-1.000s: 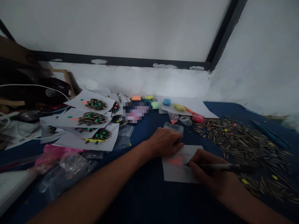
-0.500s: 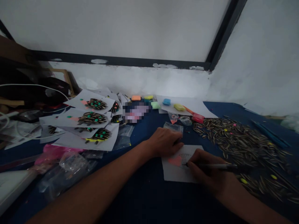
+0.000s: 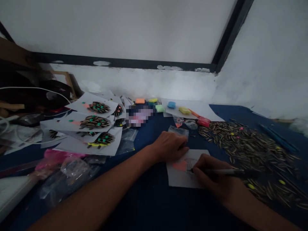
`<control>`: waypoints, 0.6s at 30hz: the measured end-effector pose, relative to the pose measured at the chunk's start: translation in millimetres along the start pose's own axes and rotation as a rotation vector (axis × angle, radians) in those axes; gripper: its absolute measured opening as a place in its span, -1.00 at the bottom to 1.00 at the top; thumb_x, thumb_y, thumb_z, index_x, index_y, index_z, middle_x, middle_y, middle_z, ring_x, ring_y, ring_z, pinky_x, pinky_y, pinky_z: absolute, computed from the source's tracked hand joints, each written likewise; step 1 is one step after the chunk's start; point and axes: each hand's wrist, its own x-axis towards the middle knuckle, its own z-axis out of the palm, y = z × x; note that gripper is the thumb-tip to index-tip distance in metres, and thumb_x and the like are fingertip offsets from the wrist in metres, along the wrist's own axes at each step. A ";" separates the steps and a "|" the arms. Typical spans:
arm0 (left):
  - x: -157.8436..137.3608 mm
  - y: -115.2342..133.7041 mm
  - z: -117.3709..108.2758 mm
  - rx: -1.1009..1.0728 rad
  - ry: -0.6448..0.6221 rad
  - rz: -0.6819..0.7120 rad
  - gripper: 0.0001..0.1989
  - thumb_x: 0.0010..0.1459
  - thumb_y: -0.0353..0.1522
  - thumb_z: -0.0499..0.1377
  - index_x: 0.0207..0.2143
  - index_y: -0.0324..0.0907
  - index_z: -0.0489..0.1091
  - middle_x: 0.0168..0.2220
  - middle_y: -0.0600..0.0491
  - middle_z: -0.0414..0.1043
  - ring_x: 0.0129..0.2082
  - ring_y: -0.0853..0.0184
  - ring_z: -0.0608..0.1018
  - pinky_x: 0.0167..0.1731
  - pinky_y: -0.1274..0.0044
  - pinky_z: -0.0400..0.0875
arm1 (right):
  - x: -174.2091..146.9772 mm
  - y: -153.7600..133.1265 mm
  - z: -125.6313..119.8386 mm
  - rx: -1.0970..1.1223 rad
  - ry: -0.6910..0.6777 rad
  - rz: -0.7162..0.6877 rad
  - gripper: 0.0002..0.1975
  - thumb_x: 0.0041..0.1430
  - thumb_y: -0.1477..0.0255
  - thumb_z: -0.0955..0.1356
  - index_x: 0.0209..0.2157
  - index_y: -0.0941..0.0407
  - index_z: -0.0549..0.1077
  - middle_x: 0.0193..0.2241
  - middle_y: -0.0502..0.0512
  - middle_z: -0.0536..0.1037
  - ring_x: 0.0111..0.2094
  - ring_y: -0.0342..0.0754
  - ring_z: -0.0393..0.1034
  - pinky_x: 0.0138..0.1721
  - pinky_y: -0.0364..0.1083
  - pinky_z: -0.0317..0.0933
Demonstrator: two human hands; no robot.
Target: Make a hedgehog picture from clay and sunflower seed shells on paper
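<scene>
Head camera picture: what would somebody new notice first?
Probably the big heap of striped sunflower seeds, spread across the right of the blue tabletop. Next might come the white sheets on the left, with seed clusters dotted green. Nearer the middle, the right hand holds a pen over a small paper with a pink shape.

White paper (image 3: 181,180), dark striped seeds (image 3: 247,147)

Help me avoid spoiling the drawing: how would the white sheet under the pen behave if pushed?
The white sheet is probably light and bendable, since it looks thin. It would likely slide, though the left hand overlapping its corner may hold it. A push might streak the drawing, since the right hand holds a pen at it.
</scene>
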 end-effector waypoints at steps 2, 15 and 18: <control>-0.1 -0.1 0.7 0.005 0.005 -0.002 -0.80 0.19 -0.23 0.04 -0.38 -0.15 0.32 -0.39 0.07 0.48 -0.39 0.28 0.50 -0.45 0.51 0.21 | -0.1 -1.2 -0.4 -0.022 0.009 -0.003 -0.81 0.05 0.35 0.29 -0.59 0.07 0.30 -0.71 -0.10 0.27 -0.67 -0.20 0.12 -0.66 -0.19 -0.08; 0.0 -0.3 1.7 -0.010 0.012 0.002 -0.79 0.19 -0.23 0.04 -0.41 -0.17 0.29 -0.41 0.07 0.47 -0.41 0.30 0.49 -0.47 0.53 0.17 | -0.6 -2.0 -2.0 -0.027 -0.022 -0.004 -0.80 0.06 0.32 0.27 -0.58 0.07 0.31 -0.70 -0.09 0.29 -0.65 -0.18 0.15 -0.65 -0.18 -0.04; -0.3 -0.2 1.7 -0.007 0.018 0.004 -0.80 0.19 -0.24 0.04 -0.40 -0.17 0.29 -0.41 0.08 0.47 -0.40 0.29 0.49 -0.48 0.53 0.17 | -1.8 -1.1 -1.9 -0.045 0.018 -0.016 -0.80 0.07 0.34 0.28 -0.59 0.07 0.30 -0.70 -0.10 0.27 -0.65 -0.19 0.13 -0.64 -0.18 -0.06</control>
